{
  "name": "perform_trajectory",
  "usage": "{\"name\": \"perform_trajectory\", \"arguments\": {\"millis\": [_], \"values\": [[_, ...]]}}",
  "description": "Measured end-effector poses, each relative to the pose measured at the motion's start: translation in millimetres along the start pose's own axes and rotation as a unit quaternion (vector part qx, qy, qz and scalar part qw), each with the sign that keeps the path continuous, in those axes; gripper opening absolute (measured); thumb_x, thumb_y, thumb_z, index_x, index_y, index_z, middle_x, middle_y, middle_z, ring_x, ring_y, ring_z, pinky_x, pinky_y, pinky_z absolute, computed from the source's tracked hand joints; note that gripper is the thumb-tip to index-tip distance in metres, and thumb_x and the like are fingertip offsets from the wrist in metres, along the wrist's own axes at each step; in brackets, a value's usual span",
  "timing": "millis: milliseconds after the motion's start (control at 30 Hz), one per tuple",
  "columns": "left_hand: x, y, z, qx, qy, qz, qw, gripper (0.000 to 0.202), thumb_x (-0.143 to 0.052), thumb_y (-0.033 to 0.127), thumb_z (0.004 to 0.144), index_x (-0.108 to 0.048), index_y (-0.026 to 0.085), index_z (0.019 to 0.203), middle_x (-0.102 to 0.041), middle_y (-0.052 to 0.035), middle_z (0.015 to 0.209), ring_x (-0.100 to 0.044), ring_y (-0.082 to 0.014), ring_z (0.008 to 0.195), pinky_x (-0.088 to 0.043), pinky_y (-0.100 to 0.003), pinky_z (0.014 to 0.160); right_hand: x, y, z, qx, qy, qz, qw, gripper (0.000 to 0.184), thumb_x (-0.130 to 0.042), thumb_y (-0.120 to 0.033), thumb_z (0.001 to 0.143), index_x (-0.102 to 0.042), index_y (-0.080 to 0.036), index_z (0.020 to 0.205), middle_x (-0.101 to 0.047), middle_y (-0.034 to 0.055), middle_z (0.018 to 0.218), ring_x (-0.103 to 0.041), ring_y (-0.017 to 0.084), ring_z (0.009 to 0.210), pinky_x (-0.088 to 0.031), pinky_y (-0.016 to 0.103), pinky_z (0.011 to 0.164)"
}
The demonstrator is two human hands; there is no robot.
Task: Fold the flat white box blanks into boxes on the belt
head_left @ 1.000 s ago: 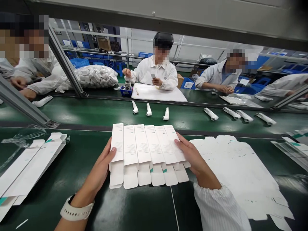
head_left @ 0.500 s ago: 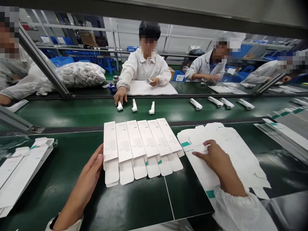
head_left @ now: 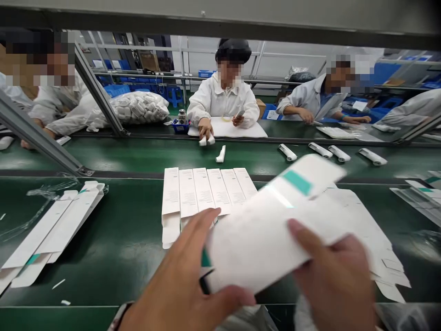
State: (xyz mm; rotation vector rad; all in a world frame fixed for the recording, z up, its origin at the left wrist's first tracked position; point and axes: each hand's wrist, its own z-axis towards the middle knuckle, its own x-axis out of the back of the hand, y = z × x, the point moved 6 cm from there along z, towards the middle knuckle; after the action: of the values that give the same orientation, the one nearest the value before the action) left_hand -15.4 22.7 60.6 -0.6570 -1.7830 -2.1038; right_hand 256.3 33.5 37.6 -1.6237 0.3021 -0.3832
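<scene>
A flat white folding carton with green patches is held up in front of me, tilted and slightly blurred. My right hand grips its right side, thumb on top. At the lower left end, my left hand curves round the carton, with the thumb at the near edge and the fingers along the far one. Behind it stretches a row of several formed white boxes, side by side with flaps towards me; the carton hides part of them. To the right lies a pile of flat cartons, partly covered by my right hand.
More flat cartons and clear plastic wrap lie at left. Beyond the boxes, a green conveyor carries several white handheld devices. Across it, a co-worker handles devices. A bag of white parts and metal posts stand at left.
My right hand has lifted a flat carton from the pile and brought it left. My left hand has left the box row's side and come to the carton. The view has shifted left.
</scene>
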Motion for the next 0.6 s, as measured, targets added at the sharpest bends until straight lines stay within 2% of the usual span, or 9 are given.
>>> {"name": "perform_trajectory", "arguments": {"millis": [67, 133, 233, 333, 400, 467, 500, 533, 600], "values": [[-15.9, -2, -2, 0.031, -0.052, 0.036, 0.998, 0.119, -0.083, 0.087, 0.08, -0.047, 0.024, 0.174, -0.054, -0.0211, 0.176, -0.051, -0.0579, 0.16, -0.05, -0.079, 0.126, -34, -2, -14, 0.0, -0.022, 0.033, 0.999, 0.044, -0.095, -0.062, 0.086, -0.086, -0.026, 0.109, -0.089, 0.0125, 0.11, -0.085, 0.036, 0.097, -0.072, 0.043, 0.073], [-21.6, -8, -7, 0.052, -0.059, 0.062, 0.995, 0.115, -0.087, 0.075, 0.082, -0.044, 0.023, 0.175, -0.055, -0.0239, 0.175, -0.053, -0.0595, 0.158, -0.051, -0.082, 0.123, -63, -5, -23, -0.018, -0.126, 0.076, 0.989, 0.047, -0.093, -0.066, 0.087, -0.086, -0.026, 0.112, -0.089, 0.0117, 0.113, -0.084, 0.036, 0.106, -0.073, 0.045, 0.087], [-19.0, -16, -16, 0.06, -0.042, 0.077, 0.994, 0.108, -0.092, 0.061, 0.073, -0.05, 0.029, 0.167, -0.072, -0.0231, 0.156, -0.072, -0.0593, 0.134, -0.063, -0.079, 0.105, -89, -7, -31, -0.042, -0.335, 0.137, 0.931, 0.059, -0.095, -0.064, 0.087, -0.081, -0.029, 0.133, -0.084, 0.0105, 0.133, -0.079, 0.035, 0.124, -0.068, 0.049, 0.106], [-19.9, -23, -20, 0.066, -0.078, 0.082, 0.991, 0.101, -0.093, 0.055, 0.068, -0.055, 0.031, 0.159, -0.08, -0.0198, 0.141, -0.079, -0.0548, 0.115, -0.069, -0.072, 0.091, -97, -6, -29, -0.008, -0.437, 0.205, 0.876, 0.09, -0.105, -0.06, 0.075, -0.068, -0.035, 0.152, -0.066, 0.0083, 0.164, -0.062, 0.035, 0.152, -0.057, 0.051, 0.123], [-20.8, -26, -20, 0.07, -0.094, 0.081, 0.99, 0.106, -0.093, 0.053, 0.067, -0.052, 0.028, 0.161, -0.078, -0.0213, 0.147, -0.079, -0.0548, 0.118, -0.069, -0.07, 0.093, -105, -3, -31, -0.003, -0.488, 0.253, 0.835, 0.087, -0.107, -0.056, 0.073, -0.068, -0.034, 0.148, -0.07, 0.0098, 0.157, -0.068, 0.035, 0.144, -0.062, 0.05, 0.115], [-20.5, -26, -18, 0.059, -0.086, 0.073, 0.992, 0.114, -0.094, 0.051, 0.066, -0.048, 0.025, 0.167, -0.074, -0.0219, 0.154, -0.077, -0.0542, 0.126, -0.067, -0.067, 0.099, -114, 3, -34, -0.018, -0.509, 0.287, 0.811, 0.075, -0.107, -0.048, 0.072, -0.072, -0.032, 0.137, -0.08, 0.0087, 0.133, -0.078, 0.033, 0.12, -0.068, 0.048, 0.1], [-20.9, -26, -18, 0.054, -0.082, 0.065, 0.993, 0.111, -0.094, 0.05, 0.067, -0.049, 0.025, 0.167, -0.077, -0.02, 0.151, -0.079, -0.051, 0.123, -0.068, -0.062, 0.099, -117, 8, -34, -0.029, -0.495, 0.292, 0.818, 0.067, -0.107, -0.044, 0.072, -0.075, -0.031, 0.129, -0.082, 0.0067, 0.121, -0.08, 0.031, 0.11, -0.069, 0.046, 0.095], [-22.2, -26, -18, 0.05, -0.084, 0.053, 0.994, 0.099, -0.092, 0.049, 0.072, -0.055, 0.026, 0.162, -0.082, -0.0167, 0.141, -0.082, -0.0456, 0.115, -0.069, -0.054, 0.095, -118, 13, -33, -0.043, -0.465, 0.291, 0.835, 0.059, -0.108, -0.041, 0.071, -0.078, -0.029, 0.122, -0.084, 0.0049, 0.112, -0.081, 0.029, 0.102, -0.069, 0.044, 0.093], [-26.1, -26, -19, 0.039, -0.092, 0.037, 0.994, 0.046, -0.08, 0.048, 0.091, -0.074, 0.026, 0.131, -0.089, -0.0072, 0.101, -0.083, -0.0312, 0.081, -0.064, -0.037, 0.072, -116, 25, -29, -0.083, -0.391, 0.275, 0.874, 0.047, -0.109, -0.038, 0.07, -0.083, -0.026, 0.106, -0.086, 0.003, 0.1, -0.081, 0.026, 0.094, -0.069, 0.04, 0.091]]}}
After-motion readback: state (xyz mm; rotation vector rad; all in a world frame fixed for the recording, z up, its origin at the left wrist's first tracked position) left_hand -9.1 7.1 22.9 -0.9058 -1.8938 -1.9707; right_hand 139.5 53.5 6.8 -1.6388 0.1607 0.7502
